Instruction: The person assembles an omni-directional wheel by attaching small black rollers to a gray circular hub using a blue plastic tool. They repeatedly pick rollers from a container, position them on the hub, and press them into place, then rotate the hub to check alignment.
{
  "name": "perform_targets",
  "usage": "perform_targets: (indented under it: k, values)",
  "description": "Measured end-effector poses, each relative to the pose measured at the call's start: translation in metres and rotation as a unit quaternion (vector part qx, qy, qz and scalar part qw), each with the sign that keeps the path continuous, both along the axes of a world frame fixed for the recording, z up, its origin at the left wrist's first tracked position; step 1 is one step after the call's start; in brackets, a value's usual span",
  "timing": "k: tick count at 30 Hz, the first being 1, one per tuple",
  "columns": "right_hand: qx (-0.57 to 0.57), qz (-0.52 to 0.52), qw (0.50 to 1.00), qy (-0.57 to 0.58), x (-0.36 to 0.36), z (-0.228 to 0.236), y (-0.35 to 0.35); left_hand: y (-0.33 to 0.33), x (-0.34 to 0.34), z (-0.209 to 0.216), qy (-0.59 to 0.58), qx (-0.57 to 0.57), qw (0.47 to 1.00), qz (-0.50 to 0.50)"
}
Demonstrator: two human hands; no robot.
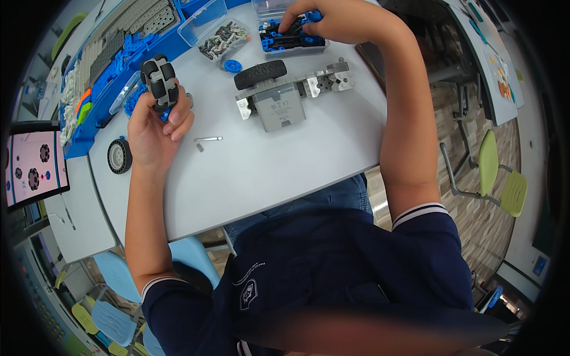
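My left hand (159, 127) is closed around an omni wheel (159, 80) with black rollers and a grey frame, held up above the table's left side. A bit of blue shows beneath the wheel by my fingers. At the far side, my right hand (326, 21) reaches into a clear plastic box (295, 50) of black and blue small parts, thumb and forefinger apart. Between the hands lies a grey metal-beam assembly (323, 83) with a grey block-shaped module (280, 110) and a black-tyred wheel (260, 75).
A second clear box (224, 43) holds small metal fasteners, with a blue disc (232, 66) beside it. A grey-hubbed wheel (119, 156), a small metal rod (208, 139) and a blue parts tray (89, 127) are on the left. A screen (35, 166) stands at far left.
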State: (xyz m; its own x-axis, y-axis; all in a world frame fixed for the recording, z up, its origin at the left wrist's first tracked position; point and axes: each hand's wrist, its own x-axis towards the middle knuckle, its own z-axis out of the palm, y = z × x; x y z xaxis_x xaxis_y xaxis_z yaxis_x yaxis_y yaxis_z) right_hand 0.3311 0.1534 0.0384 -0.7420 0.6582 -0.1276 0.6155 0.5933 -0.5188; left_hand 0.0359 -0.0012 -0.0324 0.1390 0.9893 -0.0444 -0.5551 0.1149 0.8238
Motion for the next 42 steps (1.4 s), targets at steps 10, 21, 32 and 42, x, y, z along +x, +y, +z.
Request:
perform_targets:
  k: [10,21,32,42]
  values:
    - [0.004,-0.034,0.999,-0.025,-0.001,0.001,0.000,0.000,0.000,-0.001,-0.005,-0.002,1.000,0.001]
    - [0.058,-0.027,0.998,-0.017,-0.007,0.000,-0.008,-0.004,0.003,0.002,0.017,-0.020,1.000,-0.006]
    - [0.017,-0.063,0.998,-0.016,-0.004,0.005,-0.001,-0.004,0.001,-0.001,0.001,-0.031,0.999,-0.022]
    - [0.055,-0.031,0.998,0.007,-0.010,-0.013,0.005,-0.005,0.000,0.000,0.002,-0.036,0.999,-0.026]
